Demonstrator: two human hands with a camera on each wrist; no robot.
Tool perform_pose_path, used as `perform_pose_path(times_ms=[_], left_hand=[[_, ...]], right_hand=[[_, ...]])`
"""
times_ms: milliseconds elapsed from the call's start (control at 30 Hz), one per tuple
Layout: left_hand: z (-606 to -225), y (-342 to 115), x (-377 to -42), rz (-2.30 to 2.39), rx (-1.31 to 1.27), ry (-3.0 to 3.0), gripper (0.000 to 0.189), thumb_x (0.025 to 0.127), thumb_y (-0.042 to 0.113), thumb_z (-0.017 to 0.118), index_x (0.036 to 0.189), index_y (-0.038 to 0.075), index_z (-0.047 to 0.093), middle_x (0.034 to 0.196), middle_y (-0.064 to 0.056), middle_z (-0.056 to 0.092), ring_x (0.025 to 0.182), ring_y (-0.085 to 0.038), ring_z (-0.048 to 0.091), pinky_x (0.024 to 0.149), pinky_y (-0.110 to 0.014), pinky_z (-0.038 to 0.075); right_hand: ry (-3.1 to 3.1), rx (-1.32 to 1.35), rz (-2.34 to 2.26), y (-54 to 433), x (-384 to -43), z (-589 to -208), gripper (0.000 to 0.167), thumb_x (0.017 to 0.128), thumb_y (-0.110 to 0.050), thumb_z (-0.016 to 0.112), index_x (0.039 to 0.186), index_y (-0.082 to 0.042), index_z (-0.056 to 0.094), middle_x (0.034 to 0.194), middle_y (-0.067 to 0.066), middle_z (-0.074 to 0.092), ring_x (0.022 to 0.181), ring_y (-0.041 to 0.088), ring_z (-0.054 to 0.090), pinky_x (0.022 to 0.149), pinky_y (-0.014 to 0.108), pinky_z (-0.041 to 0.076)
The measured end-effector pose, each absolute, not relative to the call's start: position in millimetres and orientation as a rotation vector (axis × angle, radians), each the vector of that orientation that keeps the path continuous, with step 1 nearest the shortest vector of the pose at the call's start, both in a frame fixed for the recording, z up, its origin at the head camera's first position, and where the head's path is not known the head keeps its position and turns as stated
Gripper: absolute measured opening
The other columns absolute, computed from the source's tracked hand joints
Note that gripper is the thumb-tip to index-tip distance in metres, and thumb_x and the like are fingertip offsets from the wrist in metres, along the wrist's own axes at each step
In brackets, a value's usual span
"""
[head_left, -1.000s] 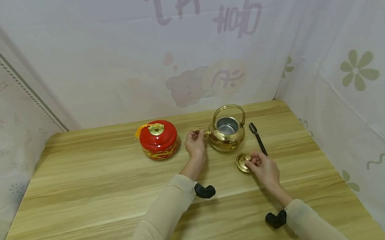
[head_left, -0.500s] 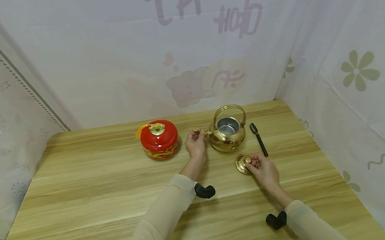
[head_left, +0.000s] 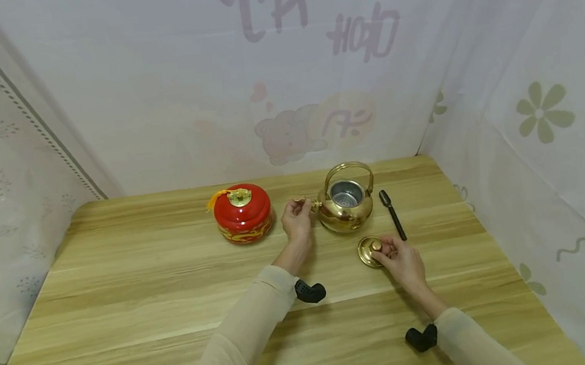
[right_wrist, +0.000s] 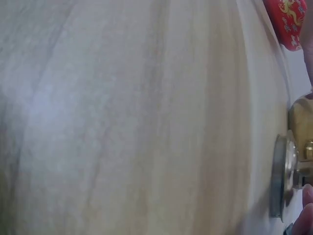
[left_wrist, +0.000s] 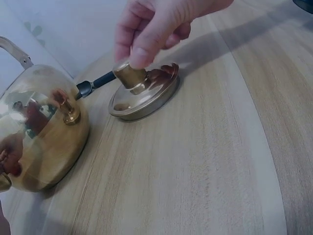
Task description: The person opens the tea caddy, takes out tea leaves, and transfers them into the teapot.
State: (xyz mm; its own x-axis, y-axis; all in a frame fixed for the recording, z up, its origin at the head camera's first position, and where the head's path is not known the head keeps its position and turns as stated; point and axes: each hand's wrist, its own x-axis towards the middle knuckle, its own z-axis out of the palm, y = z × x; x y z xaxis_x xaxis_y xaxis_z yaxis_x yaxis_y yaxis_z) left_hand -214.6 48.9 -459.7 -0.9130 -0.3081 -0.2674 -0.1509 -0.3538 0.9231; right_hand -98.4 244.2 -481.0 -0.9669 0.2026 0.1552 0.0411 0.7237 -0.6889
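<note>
A brass teapot (head_left: 346, 215) with an arched handle stands uncovered at the back right, and a perforated metal strainer (head_left: 346, 193) shows in its mouth. My left hand (head_left: 296, 221) pinches the spout on the teapot's left side. In front of the pot, the fingers and thumb of my right hand (head_left: 404, 263) pinch the knob of the round brass lid (head_left: 366, 256). The left wrist view shows the lid (left_wrist: 146, 102) at or very near the tabletop; any gap beneath is hard to tell. In the right wrist view the lid (right_wrist: 279, 178) appears edge-on.
A red lidded jar (head_left: 243, 214) with gold trim and a yellow tassel stands left of my left hand. A dark, slender scoop (head_left: 393, 215) lies right of the teapot. The wooden table (head_left: 138, 294) meets printed cloth at its back and right.
My right hand and the lid have shifted slightly towards the table's front. The left hand keeps its hold on the spout, and the teapot stays in place. The head view tilts a little.
</note>
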Motion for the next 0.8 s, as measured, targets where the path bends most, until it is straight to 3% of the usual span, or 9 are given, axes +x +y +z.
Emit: perform_pose_path(times_ms=[167,467,667,800], left_hand=[[-461,47,-214,-2.438,0.611,-1.735,0.018,0.087,0.009,0.067,0.101,0.000,0.061,0.102,-0.011,0.064,0.098,-0.019,0.059,0.091,-0.038,0.051],[-449,22,-198,-2.457,0.544,-1.828,0.038,0.089,0.007,0.063,0.125,-0.004,0.055,0.125,-0.021,0.058,0.120,-0.029,0.053,0.100,-0.035,0.046],[-440,-4,-170,-2.550,0.490,-1.857,0.037,0.091,0.009,0.062,0.126,-0.002,0.055,0.128,-0.020,0.057,0.115,-0.023,0.057,0.098,-0.031,0.048],[-428,-26,-151,-2.627,0.432,-1.778,0.039,0.090,0.009,0.063,0.126,-0.003,0.054,0.123,-0.018,0.059,0.101,-0.012,0.060,0.093,-0.027,0.050]], right_hand=[[-2.607,-0.175,1.138,243,-96,-474,0.031,0.079,-0.008,0.075,0.106,0.004,0.063,0.078,0.008,0.065,0.065,0.010,0.058,0.055,0.015,0.046],[-2.394,-0.104,1.439,213,-110,-453,0.033,0.081,-0.006,0.073,0.108,0.007,0.062,0.079,0.015,0.062,0.062,0.001,0.049,0.054,0.009,0.041],[-2.349,-0.066,1.667,168,-109,-423,0.031,0.084,-0.001,0.068,0.110,0.011,0.059,0.085,0.022,0.061,0.068,0.004,0.051,0.059,0.009,0.043],[-2.299,-0.006,1.799,139,-114,-421,0.031,0.083,0.005,0.066,0.112,0.013,0.056,0.094,0.030,0.060,0.076,0.009,0.056,0.065,0.010,0.047]])
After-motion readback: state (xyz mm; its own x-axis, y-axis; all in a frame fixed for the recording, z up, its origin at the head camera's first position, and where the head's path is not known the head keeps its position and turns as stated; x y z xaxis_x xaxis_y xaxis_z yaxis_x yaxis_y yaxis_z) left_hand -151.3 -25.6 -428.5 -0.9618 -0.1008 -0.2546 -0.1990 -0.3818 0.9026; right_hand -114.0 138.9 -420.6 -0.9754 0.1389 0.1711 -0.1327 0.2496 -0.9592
